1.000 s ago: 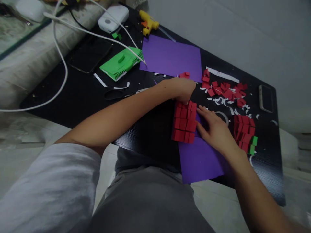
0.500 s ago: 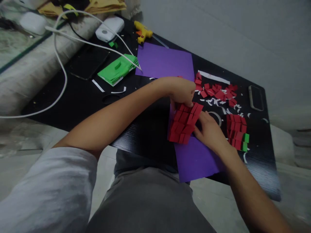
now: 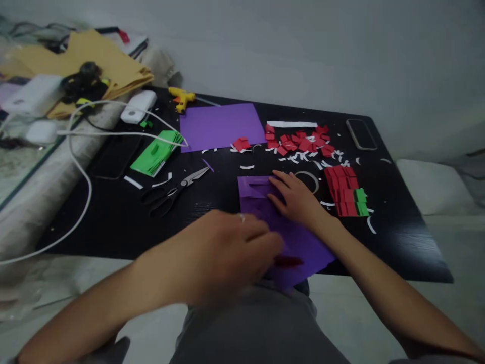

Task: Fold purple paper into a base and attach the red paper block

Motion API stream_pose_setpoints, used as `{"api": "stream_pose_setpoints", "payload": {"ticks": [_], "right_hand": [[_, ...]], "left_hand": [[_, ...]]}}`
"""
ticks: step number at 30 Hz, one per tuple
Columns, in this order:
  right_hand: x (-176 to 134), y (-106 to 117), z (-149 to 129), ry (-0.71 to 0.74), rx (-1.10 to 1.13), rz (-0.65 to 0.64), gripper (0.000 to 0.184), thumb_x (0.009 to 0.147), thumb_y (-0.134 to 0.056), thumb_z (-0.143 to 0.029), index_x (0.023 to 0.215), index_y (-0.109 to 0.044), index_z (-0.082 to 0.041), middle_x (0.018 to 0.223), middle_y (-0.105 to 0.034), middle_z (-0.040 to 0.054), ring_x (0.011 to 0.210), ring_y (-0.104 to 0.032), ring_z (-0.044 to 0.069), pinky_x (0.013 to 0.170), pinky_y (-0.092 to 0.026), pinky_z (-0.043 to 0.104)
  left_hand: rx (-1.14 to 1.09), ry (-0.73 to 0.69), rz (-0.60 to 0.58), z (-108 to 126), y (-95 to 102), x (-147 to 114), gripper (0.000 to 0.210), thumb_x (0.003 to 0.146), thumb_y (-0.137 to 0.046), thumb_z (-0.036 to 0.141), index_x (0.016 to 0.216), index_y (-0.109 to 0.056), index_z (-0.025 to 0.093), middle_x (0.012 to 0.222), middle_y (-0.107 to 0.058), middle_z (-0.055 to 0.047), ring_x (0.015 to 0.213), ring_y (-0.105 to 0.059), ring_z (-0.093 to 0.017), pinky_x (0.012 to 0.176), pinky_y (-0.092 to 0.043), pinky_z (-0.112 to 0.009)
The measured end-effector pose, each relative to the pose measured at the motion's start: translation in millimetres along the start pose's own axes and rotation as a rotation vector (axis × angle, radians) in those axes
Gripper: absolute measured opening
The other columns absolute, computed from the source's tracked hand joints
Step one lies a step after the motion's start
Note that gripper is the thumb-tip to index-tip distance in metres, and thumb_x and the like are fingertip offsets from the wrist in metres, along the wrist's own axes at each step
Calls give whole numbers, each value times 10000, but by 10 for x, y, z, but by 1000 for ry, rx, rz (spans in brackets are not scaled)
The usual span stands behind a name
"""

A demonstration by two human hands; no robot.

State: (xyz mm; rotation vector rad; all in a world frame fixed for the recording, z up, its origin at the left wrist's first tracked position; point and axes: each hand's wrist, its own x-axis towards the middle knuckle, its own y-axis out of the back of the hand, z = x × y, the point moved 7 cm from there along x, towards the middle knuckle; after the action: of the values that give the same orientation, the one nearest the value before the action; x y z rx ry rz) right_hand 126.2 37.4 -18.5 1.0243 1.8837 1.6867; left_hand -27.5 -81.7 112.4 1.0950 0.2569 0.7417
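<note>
Blurred by motion, my left hand [image 3: 237, 253] is closed over the near part of a purple paper sheet [image 3: 303, 247]. A piece of red folded paper [image 3: 288, 261] sticks out from its fingers, most of it hidden. My right hand [image 3: 295, 199] lies on the sheet's upper part with fingers spread, beside a folded strip along the sheet's far edge. To its right rests a block of red folded paper pieces [image 3: 343, 187] with green pieces [image 3: 361, 202] at one side. A tape ring [image 3: 307, 181] lies just past the right hand.
Scissors [image 3: 176, 191] lie left of the purple sheet. Behind are loose red paper pieces [image 3: 301, 142], white scraps, another purple sheet [image 3: 223, 126], a yellow glue gun [image 3: 182, 98] and a phone [image 3: 361, 134]. Green folded paper [image 3: 155, 154] and a white cable [image 3: 91, 187] are leftward.
My left hand has come back toward my body with the red paper, off the sheet's far end. My right hand has left the red paper and now lies on the sheet. The view has shifted.
</note>
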Motion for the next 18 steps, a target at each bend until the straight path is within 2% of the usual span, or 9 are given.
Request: {"api": "stream_pose_setpoints", "payload": {"ticks": [3, 7, 11, 13, 16, 17, 18], "right_hand": [[-7, 0, -43, 4, -12, -14, 480, 1059, -479, -342, 1465, -592, -112, 1529, -588, 227, 1452, -547, 347, 1252, -386, 602], [4, 12, -53, -7, 25, -39, 475, 1060, -483, -308, 1473, -585, -97, 1536, -582, 233, 1455, -542, 351, 1269, -349, 604], [62, 36, 3, -42, 123, -43, 449, 1011, -600, -306, 1412, -632, -106, 1500, -616, 220, 1419, -573, 349, 1267, -343, 598], [94, 127, 15, -71, 238, 26, 401, 984, -656, -328, 1335, -679, -135, 1436, -667, 195, 1388, -598, 336, 1251, -370, 575], [81, 407, -31, -132, 387, 242, 232, 993, -649, -330, 1169, -736, -204, 1337, -718, 140, 1311, -636, 303, 1173, -442, 511], [63, 494, -85, -133, 416, 283, 184, 1001, -636, -317, 1095, -748, -206, 1261, -738, 130, 1233, -664, 290, 1115, -474, 479], [50, 547, -157, -124, 448, 272, 163, 1000, -635, -309, 1000, -753, -195, 1128, -760, 117, 1110, -692, 273, 1034, -502, 447]], "left_hand": [[1, -117, 98, 184, -77, -188, 194, 984, -564, 140, 836, -668, 210, 771, -706, 4, 695, -654, -139, 640, -519, -269], [51, -87, 230, 264, -96, -357, 187, 932, -604, 107, 864, -727, 230, 841, -780, 7, 730, -713, -145, 696, -604, -288], [52, -80, 226, 217, -107, -417, 162, 921, -644, 149, 959, -759, 258, 959, -822, 23, 849, -767, -162, 729, -651, -291], [55, -97, 202, 182, -110, -431, 168, 924, -658, 161, 997, -757, 275, 1015, -829, 39, 888, -777, -161, 736, -664, -283], [87, -50, 190, 118, -104, -460, 214, 919, -671, 141, 1046, -752, 292, 1055, -830, 58, 915, -788, -160, 773, -680, -292], [98, -33, 187, 107, -105, -472, 236, 911, -677, 132, 1061, -753, 298, 1055, -831, 59, 914, -791, -162, 782, -683, -298], [111, -18, 186, 101, -108, -483, 255, 903, -684, 126, 1070, -756, 306, 1052, -831, 59, 910, -793, -165, 785, -686, -304]]}}
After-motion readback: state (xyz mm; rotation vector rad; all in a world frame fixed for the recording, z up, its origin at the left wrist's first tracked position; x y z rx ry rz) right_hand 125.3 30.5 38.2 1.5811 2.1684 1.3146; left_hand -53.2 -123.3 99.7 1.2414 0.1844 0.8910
